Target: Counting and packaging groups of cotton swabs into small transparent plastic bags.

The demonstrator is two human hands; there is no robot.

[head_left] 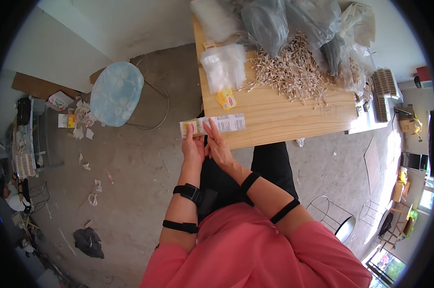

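Note:
At the near left corner of the wooden table point(284, 115), my left hand point(192, 146) grips a small clear packet of cotton swabs point(191, 126) with a yellow label. Its thumb lies across the packet's front. My right hand point(219, 146) is at the packet's right end, the index and middle fingers laid over the plastic and the other fingers partly hidden below. From under these fingers a pale printed strip point(232, 122) runs rightward over the table edge. Yellow label cards point(226, 100) and a stack of clear plastic bags point(223, 67) lie just beyond.
A large heap of loose cotton swabs point(291, 69) covers the table's far part, with grey plastic bags point(265, 26) behind it. Bundled packs point(385, 84) stand at the right. A blue-covered stool point(117, 93) is on the left, a metal-framed stool point(344, 228) behind right. Scraps litter the floor.

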